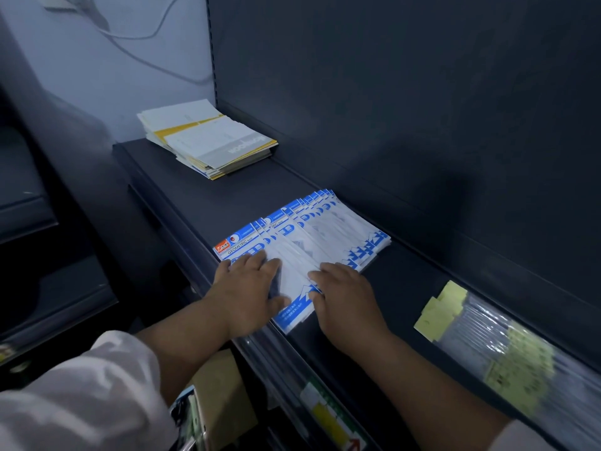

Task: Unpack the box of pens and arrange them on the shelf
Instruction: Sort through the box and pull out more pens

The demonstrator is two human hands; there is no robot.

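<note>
A fanned row of blue-and-white flat packets [312, 236], one reading "GEOMETRIC", lies on the dark shelf [195, 196]. My left hand [250, 288] rests palm down on the near left end of the row, fingers spread over the nearest packets. My right hand [344, 294] lies flat beside it, fingertips touching the near right packets. Neither hand grips anything. A brown cardboard box [218, 392] shows below the shelf between my forearms, partly hidden by my left arm.
A stack of white and yellow booklets [208, 138] sits at the shelf's far left end. Clear packs with pale yellow header cards [481, 346] lie on the shelf at right. The shelf's back panel [422, 109] rises close behind. Price-label strips [328, 415] run along the shelf's front edge.
</note>
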